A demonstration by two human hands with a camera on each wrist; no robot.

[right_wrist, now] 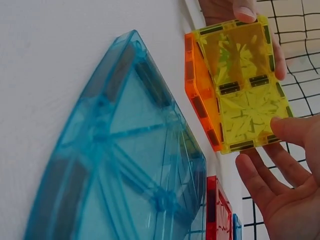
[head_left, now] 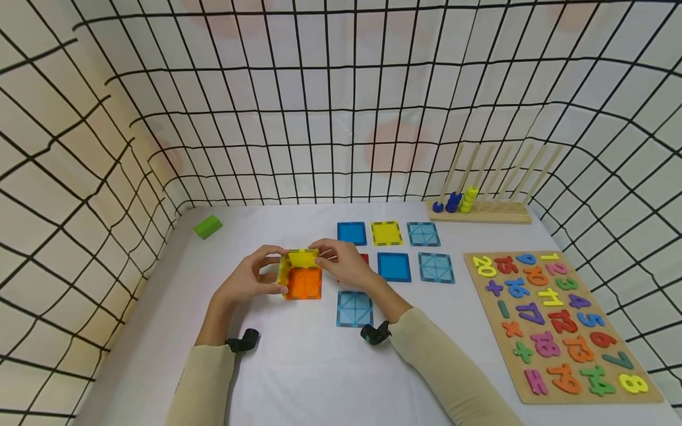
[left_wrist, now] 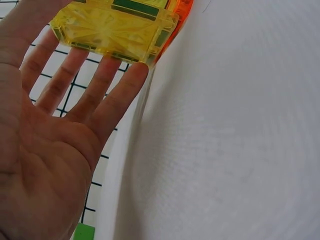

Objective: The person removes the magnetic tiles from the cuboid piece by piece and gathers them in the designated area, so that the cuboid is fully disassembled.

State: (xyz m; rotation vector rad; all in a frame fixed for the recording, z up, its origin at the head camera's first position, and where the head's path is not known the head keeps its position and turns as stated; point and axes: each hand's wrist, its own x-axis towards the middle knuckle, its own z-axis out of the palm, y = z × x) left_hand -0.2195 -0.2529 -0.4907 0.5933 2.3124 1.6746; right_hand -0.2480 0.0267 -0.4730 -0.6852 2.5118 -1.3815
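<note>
An orange square magnetic tile (head_left: pixel 305 286) lies on the white table, with two yellow tiles standing along its left and back edges and meeting at a corner. My left hand (head_left: pixel 249 276) holds the left yellow tile (left_wrist: pixel 107 30) between the thumb at its near end and the fingers along its outer side. At the back yellow tile (right_wrist: pixel 252 117), my right hand (head_left: pixel 348 264) pinches the right end, thumb on the inner face and fingers behind. A red tile (right_wrist: pixel 219 210) is mostly hidden under the right hand in the head view.
Light blue tiles (head_left: pixel 354 309), darker blue tiles (head_left: pixel 394 267) and a flat yellow tile (head_left: pixel 386 233) lie to the right. Farther right are a number board (head_left: pixel 533 349) and a peg abacus (head_left: pixel 492 212). A green block (head_left: pixel 208 226) sits back left; black netting (head_left: pixel 341 118) surrounds the table.
</note>
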